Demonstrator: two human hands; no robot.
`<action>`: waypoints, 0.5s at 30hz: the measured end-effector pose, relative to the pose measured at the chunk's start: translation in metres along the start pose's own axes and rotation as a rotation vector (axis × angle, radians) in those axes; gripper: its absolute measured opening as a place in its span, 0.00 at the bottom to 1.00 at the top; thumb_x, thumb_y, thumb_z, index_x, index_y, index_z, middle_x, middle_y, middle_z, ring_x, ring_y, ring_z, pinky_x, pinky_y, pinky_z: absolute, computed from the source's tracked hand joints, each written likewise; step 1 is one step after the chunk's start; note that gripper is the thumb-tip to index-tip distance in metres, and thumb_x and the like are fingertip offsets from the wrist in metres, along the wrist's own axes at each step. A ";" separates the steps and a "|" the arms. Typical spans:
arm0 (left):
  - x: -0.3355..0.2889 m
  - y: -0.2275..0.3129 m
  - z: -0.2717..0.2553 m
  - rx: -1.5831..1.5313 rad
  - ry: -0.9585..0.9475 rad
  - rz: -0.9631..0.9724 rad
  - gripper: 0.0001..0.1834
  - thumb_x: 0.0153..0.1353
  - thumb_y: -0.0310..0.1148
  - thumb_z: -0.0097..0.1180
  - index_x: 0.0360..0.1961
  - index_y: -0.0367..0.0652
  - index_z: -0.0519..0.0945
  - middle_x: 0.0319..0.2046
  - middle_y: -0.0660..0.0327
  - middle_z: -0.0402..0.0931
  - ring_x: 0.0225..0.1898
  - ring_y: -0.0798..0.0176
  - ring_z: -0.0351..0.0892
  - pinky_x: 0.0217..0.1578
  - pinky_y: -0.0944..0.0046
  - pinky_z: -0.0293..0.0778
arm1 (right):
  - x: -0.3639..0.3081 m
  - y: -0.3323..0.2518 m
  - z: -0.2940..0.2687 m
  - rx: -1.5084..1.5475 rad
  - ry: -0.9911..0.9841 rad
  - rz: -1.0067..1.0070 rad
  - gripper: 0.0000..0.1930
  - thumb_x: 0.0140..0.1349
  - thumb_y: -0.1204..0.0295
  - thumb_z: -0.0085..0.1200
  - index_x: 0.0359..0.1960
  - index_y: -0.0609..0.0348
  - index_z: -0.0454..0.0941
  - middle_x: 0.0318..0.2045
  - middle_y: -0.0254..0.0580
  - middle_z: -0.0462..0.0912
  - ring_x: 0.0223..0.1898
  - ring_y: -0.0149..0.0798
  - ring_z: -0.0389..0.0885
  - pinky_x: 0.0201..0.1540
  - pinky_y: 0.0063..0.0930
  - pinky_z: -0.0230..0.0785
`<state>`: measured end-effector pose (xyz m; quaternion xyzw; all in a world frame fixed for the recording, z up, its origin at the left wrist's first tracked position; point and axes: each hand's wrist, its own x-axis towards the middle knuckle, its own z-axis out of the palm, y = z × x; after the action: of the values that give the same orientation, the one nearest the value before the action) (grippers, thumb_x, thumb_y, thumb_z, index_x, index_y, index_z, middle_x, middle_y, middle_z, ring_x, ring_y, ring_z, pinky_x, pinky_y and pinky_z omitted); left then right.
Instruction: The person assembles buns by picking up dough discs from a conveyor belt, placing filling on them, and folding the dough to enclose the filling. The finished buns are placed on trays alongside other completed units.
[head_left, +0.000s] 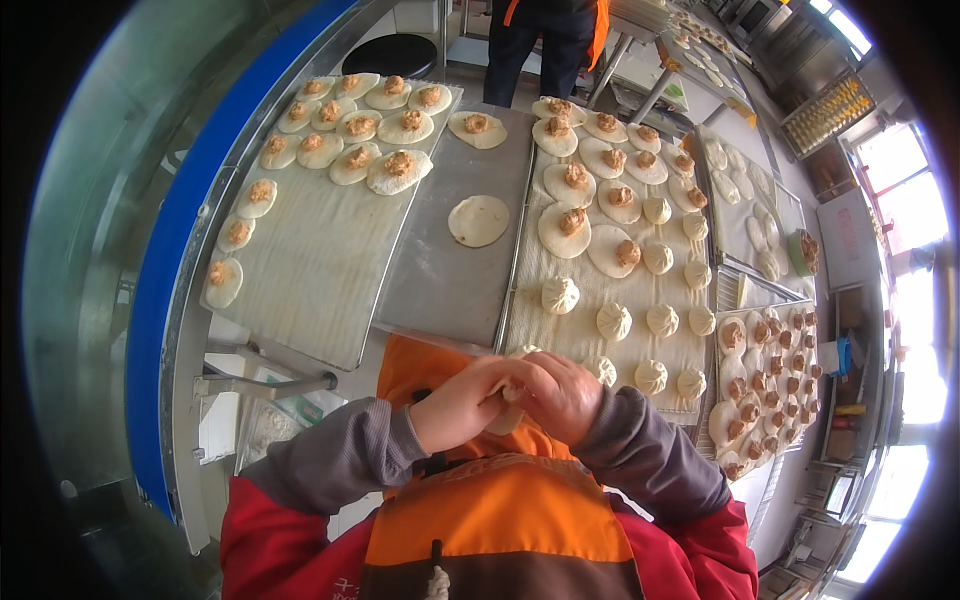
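Both hands meet in front of my apron around a piece of bun dough point(506, 420), which shows pale below and between the fingers. My left hand point(458, 408) is closed round it from one side. My right hand point(568, 396) is closed over it from the other, its fingers at the dough's top. Much of the dough is hidden by the hands. Just beyond, a cloth-lined tray point(580, 340) bears pleated buns point(613, 321) in rows and, farther back, flat wrappers with brown filling point(564, 231).
At left, another tray point(300, 270) holds filled wrappers point(398, 172). A plain wrapper point(478, 221) lies on the steel table point(440, 280) between the trays. More filled wrappers crowd a tray point(765, 400) at right. A person point(545, 45) in dark trousers stands beyond the table.
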<state>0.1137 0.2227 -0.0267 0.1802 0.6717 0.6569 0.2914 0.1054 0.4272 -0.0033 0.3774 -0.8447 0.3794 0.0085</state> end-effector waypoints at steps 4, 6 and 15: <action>-0.002 0.002 0.004 -0.355 0.126 -0.063 0.19 0.70 0.25 0.45 0.61 0.38 0.67 0.52 0.55 0.72 0.54 0.63 0.72 0.57 0.65 0.67 | 0.003 0.003 -0.002 -0.103 0.086 0.058 0.15 0.46 0.77 0.57 0.39 0.61 0.77 0.33 0.46 0.77 0.33 0.50 0.78 0.36 0.39 0.74; -0.004 0.003 0.009 -0.293 0.144 -0.038 0.19 0.68 0.24 0.46 0.61 0.38 0.67 0.50 0.55 0.72 0.54 0.62 0.72 0.57 0.64 0.67 | 0.006 0.002 -0.005 -0.140 0.024 -0.041 0.14 0.46 0.77 0.57 0.38 0.60 0.77 0.33 0.45 0.77 0.34 0.48 0.78 0.36 0.37 0.74; -0.003 -0.005 -0.004 0.165 0.080 0.183 0.22 0.65 0.20 0.45 0.61 0.40 0.67 0.49 0.55 0.72 0.51 0.60 0.73 0.54 0.63 0.68 | 0.017 -0.009 -0.010 -0.194 0.017 -0.187 0.17 0.44 0.73 0.61 0.39 0.60 0.76 0.32 0.43 0.77 0.33 0.48 0.78 0.36 0.37 0.74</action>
<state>0.1147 0.2171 -0.0316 0.2378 0.7154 0.6299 0.1871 0.0958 0.4189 0.0143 0.4485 -0.8385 0.2966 0.0875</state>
